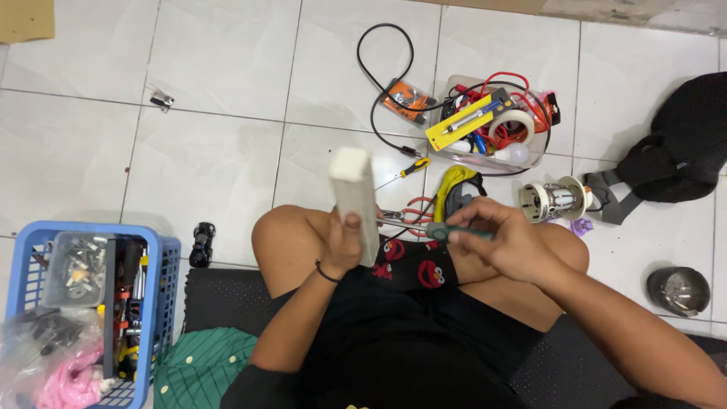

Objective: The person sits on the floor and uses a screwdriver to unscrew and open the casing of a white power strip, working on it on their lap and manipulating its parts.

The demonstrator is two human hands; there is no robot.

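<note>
Head view, over the lap: person sits cross-legged on a dark mat [227,299] on white tile, work held above the knees where both hands meet.

Left hand [344,246]: fingers wrapped tight round the lower part of a white block [356,193], a long box stood upright and tilted slightly left, so its right side faces the tool.

Right hand [503,238]: fingers closed round the green handle of a screwdriver [443,231]; shaft lies level, tip pointing left at the block's side, seemingly touching it, though the contact is blurred.

Block's place: centre of the scene, above the left knee, raised clear of the floor.

Far right: clear tub [496,125] of cables, tape and tools, within arm's reach; black cable [379,83] loops out to its left.

Just beyond the knees: small screwdriver [409,168], pliers [413,208], yellow-grey item [458,189], white lamp socket [556,198].

Near left: blue basket [163,303] of parts and bags, beside the mat.

Right edge: black bag [681,151]; metal cup [678,290] near.
</note>
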